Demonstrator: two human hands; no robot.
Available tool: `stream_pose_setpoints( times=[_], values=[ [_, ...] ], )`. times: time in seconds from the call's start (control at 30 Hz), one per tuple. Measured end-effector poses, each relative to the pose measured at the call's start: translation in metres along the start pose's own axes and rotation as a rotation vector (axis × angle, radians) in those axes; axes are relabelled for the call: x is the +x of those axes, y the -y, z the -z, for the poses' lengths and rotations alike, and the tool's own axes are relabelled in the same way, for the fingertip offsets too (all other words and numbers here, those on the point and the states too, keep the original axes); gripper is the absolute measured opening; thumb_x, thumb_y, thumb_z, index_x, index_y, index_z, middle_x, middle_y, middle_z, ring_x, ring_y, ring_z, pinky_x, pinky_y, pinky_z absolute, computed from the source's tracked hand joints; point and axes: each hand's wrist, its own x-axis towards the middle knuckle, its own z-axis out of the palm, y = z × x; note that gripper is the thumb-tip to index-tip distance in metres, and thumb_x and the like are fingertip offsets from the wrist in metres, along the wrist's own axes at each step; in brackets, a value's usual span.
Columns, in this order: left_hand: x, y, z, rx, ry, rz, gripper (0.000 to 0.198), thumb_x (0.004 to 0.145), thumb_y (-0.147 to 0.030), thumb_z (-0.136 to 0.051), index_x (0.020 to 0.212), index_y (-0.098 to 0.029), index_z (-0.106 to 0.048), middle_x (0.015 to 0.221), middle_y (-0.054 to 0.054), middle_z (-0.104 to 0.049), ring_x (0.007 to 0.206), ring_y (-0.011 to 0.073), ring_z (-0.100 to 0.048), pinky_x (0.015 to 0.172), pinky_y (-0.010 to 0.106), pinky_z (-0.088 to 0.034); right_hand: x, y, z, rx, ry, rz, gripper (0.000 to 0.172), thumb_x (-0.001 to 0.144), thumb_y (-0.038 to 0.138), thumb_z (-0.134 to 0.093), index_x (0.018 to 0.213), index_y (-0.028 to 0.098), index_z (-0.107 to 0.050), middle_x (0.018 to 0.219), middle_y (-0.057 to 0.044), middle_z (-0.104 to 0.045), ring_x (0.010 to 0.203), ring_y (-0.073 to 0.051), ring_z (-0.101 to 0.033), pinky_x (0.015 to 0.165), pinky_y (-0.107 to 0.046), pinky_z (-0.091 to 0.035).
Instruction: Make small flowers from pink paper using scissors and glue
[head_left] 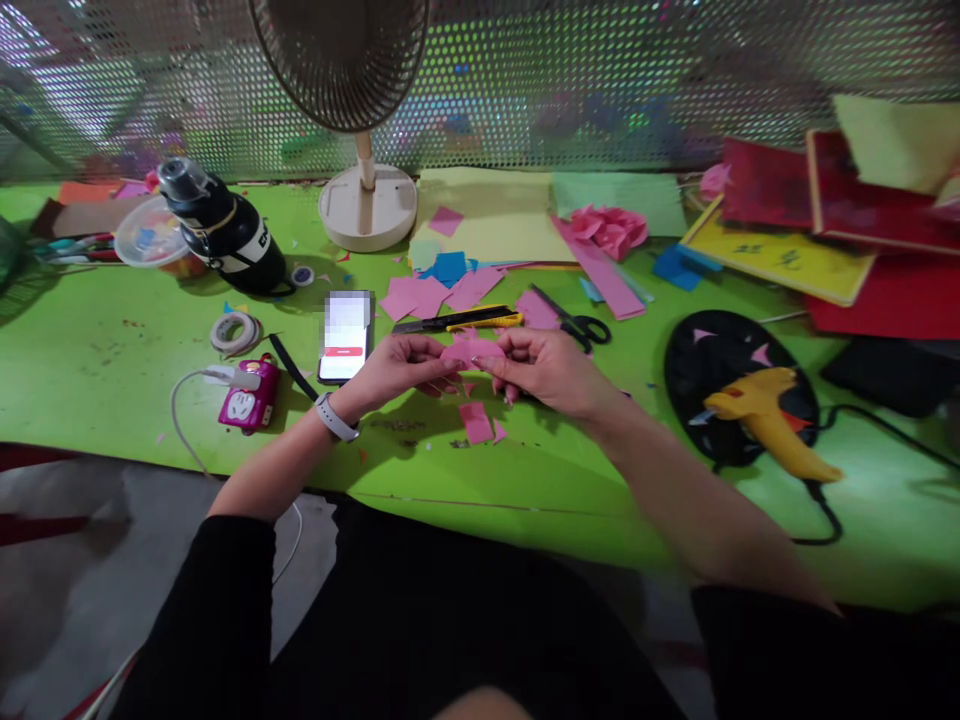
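Observation:
My left hand (401,370) and my right hand (544,368) meet above the green table (112,360), both pinching a small piece of pink paper (471,350) between their fingertips. A watch is on my left wrist. Below the hands lie pink paper scraps (476,422). Just beyond the hands are a yellow utility knife (459,321), black-handled scissors (574,322) and several pink paper squares (420,296).
A phone (346,336), a pink power strip (250,396), tape rolls (235,331), a black bottle (225,232) and a fan base (367,205) stand left. A yellow glue gun (769,415) rests on a black mat at right. Coloured paper sheets (495,220) and a pink paper flower (609,228) lie at the back.

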Motion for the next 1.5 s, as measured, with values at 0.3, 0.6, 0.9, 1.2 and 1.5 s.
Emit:
stream_pose_setpoints(
  times=[0.3, 0.6, 0.9, 1.2, 1.5],
  values=[
    [0.002, 0.003, 0.002, -0.132, -0.018, -0.015, 0.029, 0.076, -0.029, -0.081, 0.092, -0.010, -0.066, 0.086, 0.008, -0.076, 0.076, 0.0137, -0.074, 0.067, 0.022, -0.058, -0.001, 0.007, -0.002, 0.076, 0.002, -0.018, 0.036, 0.077, 0.050, -0.078, 0.079, 0.018, -0.062, 0.061, -0.001, -0.068, 0.044, -0.009, -0.059, 0.041, -0.020, -0.047],
    [0.003, 0.001, 0.005, -0.210, -0.025, 0.030, 0.015, 0.077, -0.017, -0.077, 0.081, -0.013, -0.063, 0.078, 0.004, -0.075, 0.070, 0.0106, -0.072, 0.068, 0.020, -0.056, 0.000, 0.019, 0.008, 0.083, 0.115, -0.047, 0.029, 0.077, 0.041, -0.079, 0.076, 0.016, -0.064, 0.066, -0.005, -0.073, 0.047, -0.009, -0.063, 0.038, -0.017, -0.039],
    [0.013, 0.001, 0.015, -0.124, -0.138, 0.099, 0.005, 0.082, -0.010, -0.070, 0.081, -0.010, -0.065, 0.077, 0.004, -0.075, 0.067, 0.0087, -0.070, 0.069, 0.021, -0.056, -0.009, 0.009, 0.034, 0.087, -0.009, 0.033, 0.026, 0.074, 0.037, -0.081, 0.081, 0.017, -0.066, 0.064, -0.002, -0.071, 0.045, -0.008, -0.059, 0.042, -0.019, -0.049],
    [0.038, 0.015, -0.008, -0.072, -0.118, 0.273, 0.004, 0.085, -0.005, -0.067, 0.083, -0.007, -0.070, 0.076, 0.007, -0.074, 0.065, 0.0089, -0.070, 0.075, 0.024, -0.058, -0.013, 0.003, 0.046, 0.088, -0.212, 0.162, 0.016, 0.077, 0.032, -0.077, 0.080, 0.020, -0.067, 0.061, 0.001, -0.068, 0.046, -0.008, -0.059, 0.045, -0.019, -0.052],
    [0.061, 0.019, -0.034, -0.146, -0.031, 0.337, 0.010, 0.085, 0.001, -0.063, 0.078, -0.005, -0.067, 0.076, 0.011, -0.073, 0.063, 0.0102, -0.069, 0.070, 0.024, -0.059, -0.004, -0.007, 0.038, -0.062, -0.351, 0.266, 0.017, 0.081, 0.037, -0.073, 0.081, 0.022, -0.065, 0.072, -0.002, -0.069, 0.061, -0.014, -0.064, 0.062, -0.031, -0.057]
  ],
)
